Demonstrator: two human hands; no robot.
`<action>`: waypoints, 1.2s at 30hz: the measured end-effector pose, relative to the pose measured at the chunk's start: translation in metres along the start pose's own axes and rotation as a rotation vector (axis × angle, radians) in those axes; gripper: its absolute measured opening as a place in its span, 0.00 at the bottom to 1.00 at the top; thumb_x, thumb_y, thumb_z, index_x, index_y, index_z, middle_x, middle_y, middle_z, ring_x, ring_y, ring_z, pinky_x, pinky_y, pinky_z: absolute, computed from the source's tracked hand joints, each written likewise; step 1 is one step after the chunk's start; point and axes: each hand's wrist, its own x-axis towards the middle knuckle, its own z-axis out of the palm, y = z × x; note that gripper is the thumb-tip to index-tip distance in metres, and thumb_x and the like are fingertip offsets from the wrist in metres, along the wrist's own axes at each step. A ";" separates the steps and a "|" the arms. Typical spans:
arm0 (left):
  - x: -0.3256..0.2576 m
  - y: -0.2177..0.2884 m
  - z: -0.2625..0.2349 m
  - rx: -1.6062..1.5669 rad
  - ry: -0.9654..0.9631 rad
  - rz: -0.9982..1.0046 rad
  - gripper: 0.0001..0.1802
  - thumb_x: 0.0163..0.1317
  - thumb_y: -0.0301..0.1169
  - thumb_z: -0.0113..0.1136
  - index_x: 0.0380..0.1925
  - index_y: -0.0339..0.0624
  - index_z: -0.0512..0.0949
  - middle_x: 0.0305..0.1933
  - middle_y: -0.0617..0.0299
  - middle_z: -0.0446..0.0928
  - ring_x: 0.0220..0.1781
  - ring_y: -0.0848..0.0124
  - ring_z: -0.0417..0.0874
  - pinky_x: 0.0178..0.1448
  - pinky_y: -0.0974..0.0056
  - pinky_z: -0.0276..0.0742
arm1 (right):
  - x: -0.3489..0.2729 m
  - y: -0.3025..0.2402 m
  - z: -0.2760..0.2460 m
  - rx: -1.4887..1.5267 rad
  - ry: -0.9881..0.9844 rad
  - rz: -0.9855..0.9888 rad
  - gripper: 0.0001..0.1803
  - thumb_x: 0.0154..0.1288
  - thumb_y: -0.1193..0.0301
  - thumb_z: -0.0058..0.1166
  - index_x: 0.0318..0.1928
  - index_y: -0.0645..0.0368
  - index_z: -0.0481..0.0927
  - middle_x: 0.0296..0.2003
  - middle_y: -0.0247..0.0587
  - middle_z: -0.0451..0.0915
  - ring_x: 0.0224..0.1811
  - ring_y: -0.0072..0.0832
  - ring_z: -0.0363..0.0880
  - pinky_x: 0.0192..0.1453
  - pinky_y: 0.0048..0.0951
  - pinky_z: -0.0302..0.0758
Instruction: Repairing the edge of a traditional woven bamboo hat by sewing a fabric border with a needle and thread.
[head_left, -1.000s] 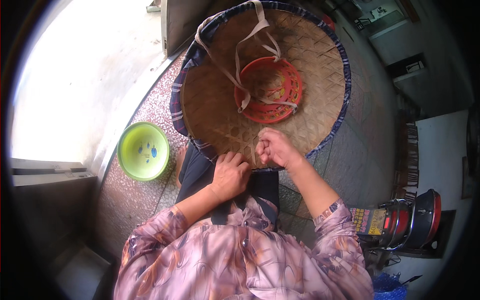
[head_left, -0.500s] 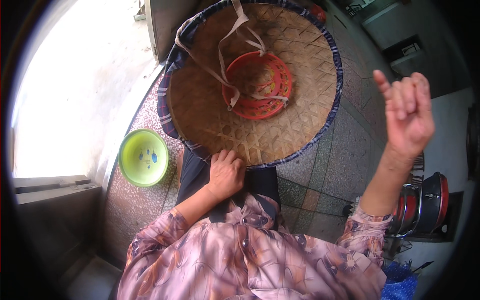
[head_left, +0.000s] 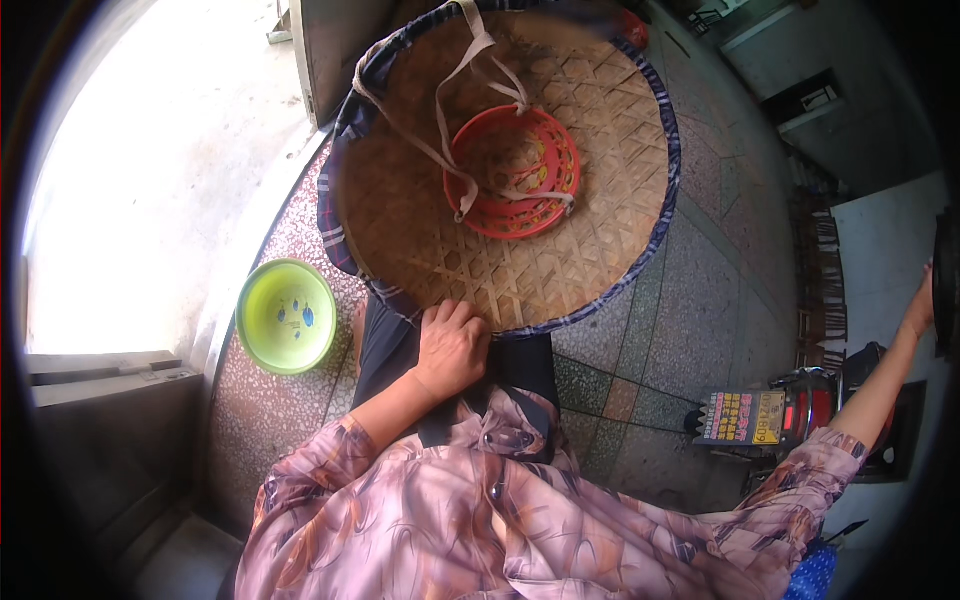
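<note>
Straps [head_left: 481, 42] obstructing woven hat [head_left: 620, 190], open floor [head_left: 705, 250] on right

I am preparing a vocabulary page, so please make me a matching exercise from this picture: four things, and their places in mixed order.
1. left hand
2. right hand
3. green basin
4. red plastic basket

A. inside the woven bamboo hat
B. far right, arm stretched out
C. on the hat's near rim
D. on the speckled floor

Pairs: 1-C, 2-B, 3-D, 4-A

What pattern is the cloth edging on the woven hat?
Dark blue plaid with pale lines; the cloth edging shows best in the head view.
</note>
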 end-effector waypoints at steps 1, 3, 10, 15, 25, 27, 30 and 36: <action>0.006 0.002 0.010 -0.069 0.002 0.046 0.08 0.49 0.27 0.68 0.29 0.47 0.79 0.42 0.63 0.78 0.48 0.59 0.76 0.53 0.53 0.67 | 0.005 0.012 -0.046 -0.122 -0.126 0.122 0.14 0.76 0.73 0.45 0.56 0.61 0.78 0.28 0.29 0.71 0.29 0.17 0.69 0.52 0.31 0.79; 0.007 0.003 0.007 -0.034 -0.008 0.016 0.08 0.49 0.27 0.68 0.29 0.47 0.79 0.42 0.63 0.78 0.48 0.58 0.76 0.53 0.52 0.67 | -0.078 -0.040 0.033 -0.411 -0.383 0.125 0.15 0.75 0.72 0.48 0.59 0.53 0.78 0.30 0.27 0.73 0.29 0.13 0.69 0.34 0.19 0.70; 0.006 0.004 0.002 -0.003 0.003 0.033 0.04 0.53 0.29 0.65 0.28 0.45 0.80 0.39 0.61 0.76 0.45 0.58 0.77 0.51 0.53 0.69 | -0.337 -0.380 0.139 0.661 -1.133 0.092 0.07 0.59 0.80 0.55 0.39 0.63 0.81 0.33 0.50 0.78 0.36 0.47 0.81 0.42 0.39 0.78; 0.005 0.003 0.001 0.003 -0.035 -0.003 0.07 0.50 0.28 0.68 0.29 0.48 0.79 0.41 0.63 0.77 0.46 0.58 0.76 0.51 0.53 0.68 | -0.426 -0.439 0.150 0.586 -1.088 -0.141 0.16 0.53 0.73 0.67 0.41 0.60 0.76 0.37 0.48 0.73 0.41 0.47 0.75 0.49 0.45 0.72; 0.005 0.002 0.002 -0.011 -0.031 -0.005 0.07 0.49 0.28 0.69 0.29 0.48 0.79 0.41 0.64 0.77 0.47 0.59 0.76 0.52 0.54 0.68 | -0.457 -0.432 0.166 0.650 -0.957 -0.195 0.09 0.55 0.75 0.62 0.36 0.56 0.77 0.33 0.40 0.74 0.39 0.42 0.76 0.52 0.45 0.68; 0.004 0.001 0.002 -0.017 -0.032 -0.008 0.07 0.49 0.28 0.69 0.29 0.48 0.79 0.41 0.64 0.77 0.47 0.59 0.76 0.52 0.54 0.68 | -0.451 -0.432 0.160 0.681 -0.937 -0.198 0.09 0.54 0.76 0.62 0.36 0.55 0.77 0.33 0.39 0.75 0.38 0.41 0.76 0.54 0.45 0.69; 0.004 0.002 0.001 -0.018 -0.044 -0.007 0.08 0.49 0.28 0.69 0.29 0.48 0.79 0.42 0.64 0.77 0.47 0.59 0.76 0.53 0.54 0.68 | -0.453 -0.425 0.153 0.721 -0.927 -0.224 0.10 0.53 0.76 0.62 0.37 0.55 0.77 0.33 0.38 0.75 0.38 0.41 0.77 0.56 0.45 0.69; 0.006 0.003 0.000 -0.001 -0.033 0.010 0.04 0.52 0.29 0.65 0.28 0.46 0.80 0.40 0.63 0.76 0.46 0.59 0.77 0.52 0.54 0.69 | -0.455 -0.413 0.144 0.803 -0.973 -0.292 0.12 0.51 0.75 0.63 0.38 0.56 0.78 0.33 0.37 0.75 0.37 0.41 0.77 0.55 0.47 0.69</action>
